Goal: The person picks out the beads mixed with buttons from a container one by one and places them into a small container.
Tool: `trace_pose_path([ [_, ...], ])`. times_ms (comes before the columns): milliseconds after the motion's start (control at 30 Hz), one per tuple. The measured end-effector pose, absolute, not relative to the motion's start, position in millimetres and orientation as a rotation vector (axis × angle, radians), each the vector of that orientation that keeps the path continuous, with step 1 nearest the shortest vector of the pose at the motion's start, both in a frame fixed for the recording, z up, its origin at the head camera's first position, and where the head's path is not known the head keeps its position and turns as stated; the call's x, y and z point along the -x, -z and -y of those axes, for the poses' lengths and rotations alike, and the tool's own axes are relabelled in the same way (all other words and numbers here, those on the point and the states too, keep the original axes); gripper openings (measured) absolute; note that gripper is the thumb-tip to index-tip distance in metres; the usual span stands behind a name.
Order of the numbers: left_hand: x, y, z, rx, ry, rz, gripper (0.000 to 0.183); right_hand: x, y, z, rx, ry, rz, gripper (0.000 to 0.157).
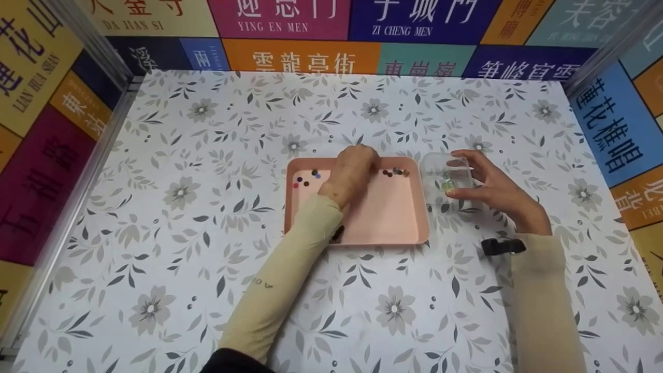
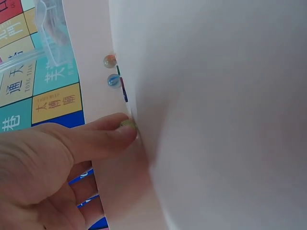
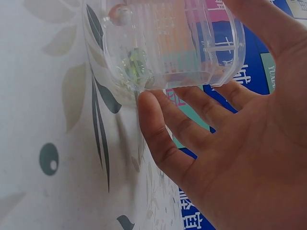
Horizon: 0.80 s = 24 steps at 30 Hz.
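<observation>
In the head view my left hand (image 1: 355, 168) reaches into a pink tray (image 1: 423, 228) near its back wall. Thumb and forefinger pinch a greenish marble (image 2: 127, 124), as the left wrist view shows; the hand hides it from the head camera. A clear plastic box (image 1: 429, 161) stands against the tray's right side, with a few marbles (image 1: 448, 184) inside. My right hand (image 1: 497, 189) holds this box from the right, thumb at the front and fingers at the back. In the right wrist view a green-streaked marble (image 3: 136, 64) and an orange-white marble (image 3: 120, 15) show through the box wall.
Small dark, red and blue balls (image 1: 306, 182) lie in the tray's back left corner. Several more marbles (image 1: 398, 171) sit at its back right. A flowered cloth (image 1: 393, 311) covers the table, and printed panels (image 1: 311, 57) stand behind it.
</observation>
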State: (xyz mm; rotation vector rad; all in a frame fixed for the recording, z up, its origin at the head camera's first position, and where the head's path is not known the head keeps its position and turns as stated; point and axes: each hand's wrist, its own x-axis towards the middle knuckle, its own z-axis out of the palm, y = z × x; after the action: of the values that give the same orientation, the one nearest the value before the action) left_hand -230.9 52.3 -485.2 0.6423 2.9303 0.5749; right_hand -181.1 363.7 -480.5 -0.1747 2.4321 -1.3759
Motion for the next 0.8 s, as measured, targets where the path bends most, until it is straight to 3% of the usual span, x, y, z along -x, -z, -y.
trace_pose_path([
  [500, 231, 481, -52, -0.741, -0.629, -2.92, 0.024, 179, 476, -365, 0.208, 1.251, -2.487, 0.085],
  [800, 229, 471, -52, -0.828, -0.768, -2.903, 0.02, 181, 466, -354, 0.14, 1.134, -2.478, 0.114],
])
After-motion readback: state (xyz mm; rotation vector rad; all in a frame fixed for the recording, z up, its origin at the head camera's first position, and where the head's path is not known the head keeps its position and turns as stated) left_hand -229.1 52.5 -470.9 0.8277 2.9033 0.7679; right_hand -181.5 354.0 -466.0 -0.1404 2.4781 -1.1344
